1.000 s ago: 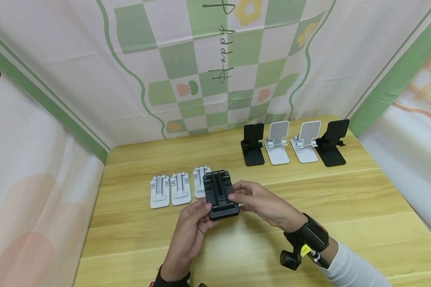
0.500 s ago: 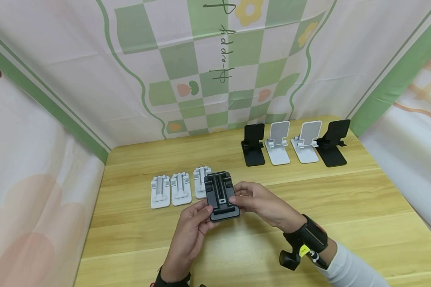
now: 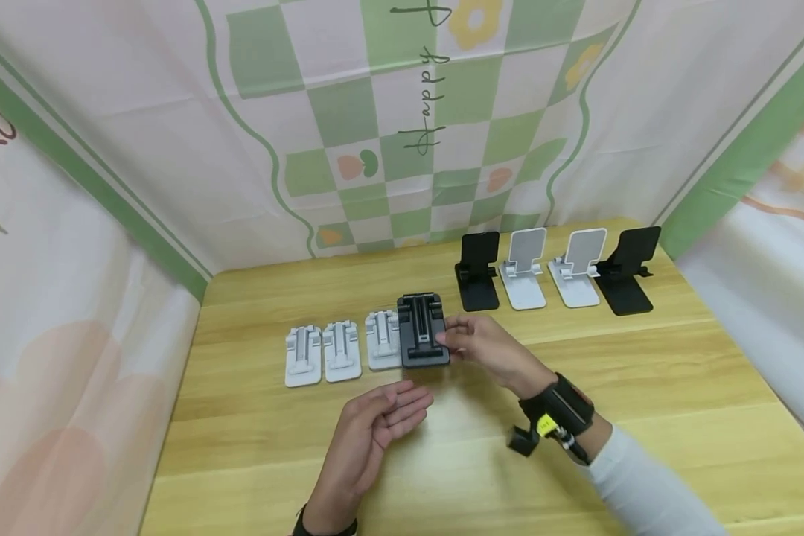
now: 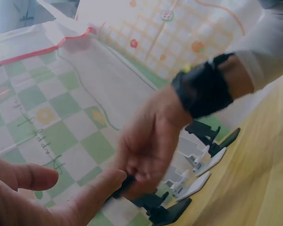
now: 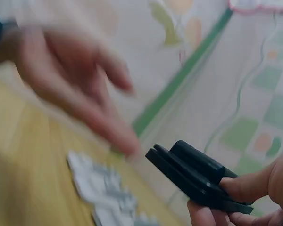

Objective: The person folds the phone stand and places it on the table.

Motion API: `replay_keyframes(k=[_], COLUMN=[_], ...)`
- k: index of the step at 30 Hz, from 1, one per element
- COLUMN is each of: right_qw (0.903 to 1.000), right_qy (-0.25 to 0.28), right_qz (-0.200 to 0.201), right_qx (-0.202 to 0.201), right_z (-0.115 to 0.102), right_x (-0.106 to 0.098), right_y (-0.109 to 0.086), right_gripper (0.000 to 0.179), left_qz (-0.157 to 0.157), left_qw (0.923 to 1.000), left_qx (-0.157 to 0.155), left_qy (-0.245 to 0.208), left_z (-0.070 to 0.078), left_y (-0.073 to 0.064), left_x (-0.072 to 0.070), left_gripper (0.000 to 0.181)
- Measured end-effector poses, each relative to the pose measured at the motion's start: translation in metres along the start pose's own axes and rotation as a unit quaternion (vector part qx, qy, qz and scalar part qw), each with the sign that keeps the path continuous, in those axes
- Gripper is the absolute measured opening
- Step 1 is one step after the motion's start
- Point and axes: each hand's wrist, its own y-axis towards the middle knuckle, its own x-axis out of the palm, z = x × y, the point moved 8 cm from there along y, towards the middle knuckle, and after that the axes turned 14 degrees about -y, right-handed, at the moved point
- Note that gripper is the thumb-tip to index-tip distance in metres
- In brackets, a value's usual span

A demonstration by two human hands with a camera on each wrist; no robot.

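My right hand point(image 3: 485, 346) pinches a folded black phone stand point(image 3: 423, 331) by its right edge, thumb on top and fingers beneath. The right wrist view shows that black phone stand point(image 5: 193, 176) held up above the table. Just left of it, a white folded phone stand point(image 3: 383, 341) is partly overlapped in the head view. Two more folded white stands point(image 3: 342, 351) lie further left in the row. My left hand point(image 3: 375, 428) is apart from the stand, palm turned up and fingers straight, holding nothing.
At the back right, a row of unfolded phone stands stands upright: a black one point(image 3: 479, 269), two white ones point(image 3: 524, 268) and another black one point(image 3: 630, 269). The wooden table point(image 3: 241, 447) ends at a patterned curtain point(image 3: 402, 149) behind and at the sides.
My left hand has let go of the black phone stand and drawn back from it. My right hand has carried the stand forward and slightly right, towards the end of the white row.
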Motion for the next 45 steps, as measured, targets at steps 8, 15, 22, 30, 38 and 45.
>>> replay_keyframes(k=[8, 15, 22, 30, 38, 45], right_qw=[0.9914, 0.9835, 0.9568, 0.9335, 0.9342, 0.8927], right_qy=[-0.097, -0.14, -0.251, -0.326, -0.319, -0.389], right_qz=[0.066, 0.096, 0.137, 0.145, 0.159, 0.206], right_qx=[0.058, 0.062, 0.053, 0.037, 0.002, -0.094], right_z=[0.042, 0.05, 0.036, 0.036, 0.043, 0.006], right_x=[-0.017, -0.021, -0.029, -0.026, -0.025, -0.032], right_y=[0.046, 0.051, 0.05, 0.055, 0.058, 0.054], right_gripper=[0.026, 0.018, 0.017, 0.03, 0.028, 0.036], left_qz=[-0.015, -0.014, -0.018, -0.021, -0.021, -0.02], left_qw=[0.9998, 0.9996, 0.9993, 0.999, 0.9991, 0.9991], left_qx=[-0.001, 0.01, 0.016, 0.022, 0.023, 0.021], left_qy=[-0.011, -0.023, -0.029, -0.032, -0.03, -0.032], left_z=[-0.002, -0.001, 0.002, 0.005, 0.007, 0.005], left_y=[-0.005, -0.008, -0.009, -0.01, -0.011, -0.01], left_x=[-0.003, -0.005, -0.004, -0.004, -0.004, -0.007], left_gripper=[0.043, 0.044, 0.045, 0.046, 0.046, 0.047])
